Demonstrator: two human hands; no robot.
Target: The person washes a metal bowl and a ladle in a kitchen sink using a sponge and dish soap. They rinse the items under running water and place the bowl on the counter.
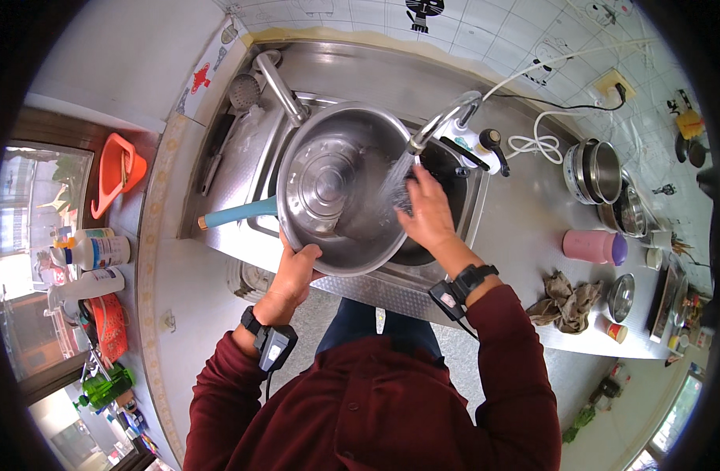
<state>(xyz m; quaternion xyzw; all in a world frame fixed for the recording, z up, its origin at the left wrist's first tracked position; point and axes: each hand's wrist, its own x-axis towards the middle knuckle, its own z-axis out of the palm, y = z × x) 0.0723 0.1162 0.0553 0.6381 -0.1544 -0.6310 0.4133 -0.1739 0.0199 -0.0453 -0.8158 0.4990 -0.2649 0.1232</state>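
Observation:
A large stainless steel basin (371, 247) is tilted over the sink (474, 206), with concentric rings showing on its bottom. My left hand (295, 265) grips its near-left rim, thumb on top and fingers partly hidden below. Water runs from the curved faucet (439, 126) into the basin's right side. In that stream, my right hand (427, 206) holds what looks like a dark wire scrubber (403, 199), blurred by the spray. A teal handle (239, 212) sticks out left from behind the basin; what it belongs to is hidden.
A steel pipe (282, 88) and a skimmer (245, 92) lie back left, above a black-handled knife (218, 147). On the right counter are stacked steel pots (604, 171), a pink bottle (589, 246), a brown cloth (566, 303) and a steel bowl (621, 297).

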